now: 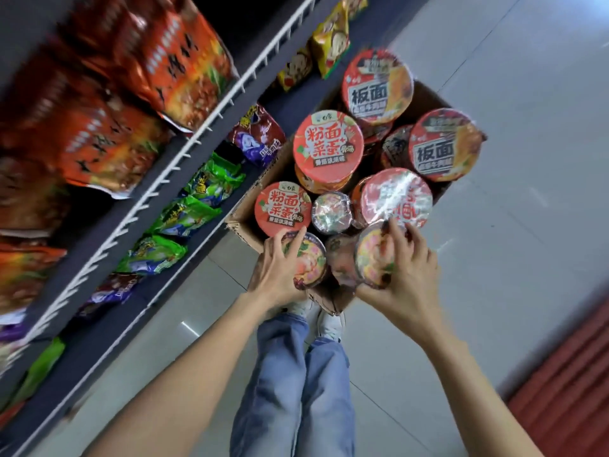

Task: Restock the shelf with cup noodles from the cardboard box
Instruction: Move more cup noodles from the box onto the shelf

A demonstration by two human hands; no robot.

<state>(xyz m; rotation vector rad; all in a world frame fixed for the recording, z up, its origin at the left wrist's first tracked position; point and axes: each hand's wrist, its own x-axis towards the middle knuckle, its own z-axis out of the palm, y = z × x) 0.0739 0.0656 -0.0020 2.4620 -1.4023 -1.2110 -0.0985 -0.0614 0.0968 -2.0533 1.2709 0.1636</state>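
Here both hands are down at the near end of the cardboard box (245, 230), which sits on the floor beside the shelf (184, 150). Left hand (276, 275) grasps a small shrimp-print cup noodle (308, 262), fingers curled over its lid and near rim. Right hand (407, 268) grasps a second small cup (372, 255), tilted on its side, fingertips hooked over the upper rim. Both cups sit at the box's near edge, not yet lifted clear.

Judgement on the step: lift each cup straight up before swinging left toward the shelf, since the neighbours pack tight. The film wrap looks slick, so grip should go round the rim rather than press on the lid. The tilted cup wants righting before it is set down.

Around: two coral-lidded bowls (328, 148) and (283, 207) stand high just beyond the left hand, the nearer one touching its fingers. A wrapped red-lidded bowl (397, 199) sits right against the right fingertips. Two black-label bowls (377, 85) and (443, 145) lie at the far end. A small wrapped cup (331, 211) stands between.

In the way: the white wire shelf rail (211, 127) must be cleared. The shelves hold orange noodle packs (108, 146) and green packets (197, 206); open space for cups is not visible from here.
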